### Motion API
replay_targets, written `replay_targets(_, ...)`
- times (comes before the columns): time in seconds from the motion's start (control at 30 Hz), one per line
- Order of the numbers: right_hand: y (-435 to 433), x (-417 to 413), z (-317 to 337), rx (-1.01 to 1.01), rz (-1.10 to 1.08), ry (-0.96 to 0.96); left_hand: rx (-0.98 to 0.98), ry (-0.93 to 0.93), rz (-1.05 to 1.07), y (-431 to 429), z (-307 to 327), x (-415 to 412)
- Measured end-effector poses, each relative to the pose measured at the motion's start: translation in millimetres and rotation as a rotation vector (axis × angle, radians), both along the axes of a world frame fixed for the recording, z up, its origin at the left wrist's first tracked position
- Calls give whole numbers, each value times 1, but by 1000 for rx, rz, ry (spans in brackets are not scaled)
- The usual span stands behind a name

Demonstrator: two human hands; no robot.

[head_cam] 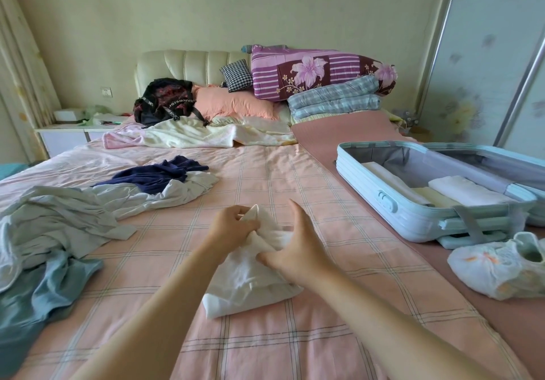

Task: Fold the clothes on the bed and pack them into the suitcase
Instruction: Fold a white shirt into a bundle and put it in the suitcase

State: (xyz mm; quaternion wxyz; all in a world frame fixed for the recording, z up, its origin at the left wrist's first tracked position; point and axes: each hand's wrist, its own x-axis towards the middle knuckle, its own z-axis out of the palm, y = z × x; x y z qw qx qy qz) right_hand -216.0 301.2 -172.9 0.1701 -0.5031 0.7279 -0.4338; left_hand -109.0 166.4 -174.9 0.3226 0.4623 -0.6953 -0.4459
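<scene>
l hand [233, 224] clenched round the top end of a white garment [250, 285], bunching it up off the sheet. r hand [298, 249] spread loose over the same cloth: thumb tip on a fold, index finger straight up, other fingers hidden behind the hand, no grasp visible. garment lies mid bed [265, 341], part folded, lower end flat on the pink check sheet, just in front of the person.

suitcase [368, 190], pale blue, lies open on the bed's r side, well apart from the garment; folded white pieces [469, 189] already inside. unfolded clothes to the l: navy top [156, 173] over a white one [188, 189], pale grey-green pile [59, 220], blue piece [44, 294] at the edge. plastic bag [498, 264] near the suitcase's front corner. black backpack [165, 102] + stacked quilts [318, 75] at the headboard.
</scene>
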Motion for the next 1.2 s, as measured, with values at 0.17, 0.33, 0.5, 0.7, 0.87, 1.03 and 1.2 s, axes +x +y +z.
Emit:
replay_targets(0.17,3,10,-15,143,-125,36,-34,-61,-1,-14,-13,1)
replay_targets(0.33,-6,-11,-34,-52,-198,458,-399,-214,-110,-6,-8,-5)
replay_targets(0.5,-21,-13,-68,-132,-34,944,-857,-353,-402,9,18,-17)
replay_targets(0.7,-20,-9,-62,87,60,1022,-577,-798,-521,-11,-20,3)
replay_targets(0.87,-9,-25,-40,290,241,560,-538,-846,-501,-5,-32,8)
replay_targets(1.03,-6,-37,-34,170,12,32,-416,-772,-421,8,-22,10)
replay_targets(1.2,-8,-22,-38,417,-128,199,-532,-917,-419,5,-30,23)
